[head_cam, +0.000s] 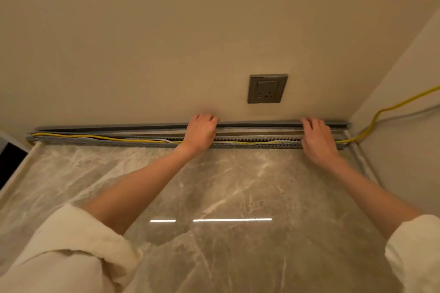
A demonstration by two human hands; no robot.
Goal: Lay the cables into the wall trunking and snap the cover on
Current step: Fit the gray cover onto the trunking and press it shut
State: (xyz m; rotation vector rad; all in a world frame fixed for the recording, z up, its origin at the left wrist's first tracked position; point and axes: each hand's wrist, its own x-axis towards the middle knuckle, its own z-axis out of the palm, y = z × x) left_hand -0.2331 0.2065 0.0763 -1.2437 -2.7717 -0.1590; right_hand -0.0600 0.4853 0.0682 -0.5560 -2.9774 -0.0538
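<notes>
Rolled sleeves point(71, 240) nearest; left hand point(201, 132), right hand point(317, 138) fingers curled over trunking cover point(259, 124), gripping it.

Countertop point(226, 185) bare — side wall point(404, 93) right

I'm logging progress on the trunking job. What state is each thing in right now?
trunking: open, cover not snapped on
cover: loose, lying along the wall behind the trunking
yellow cable: laid in the trunking, trailing out at the right
left hand: resting on the cover
right hand: resting on the cover
wall socket: nothing plugged in
</notes>
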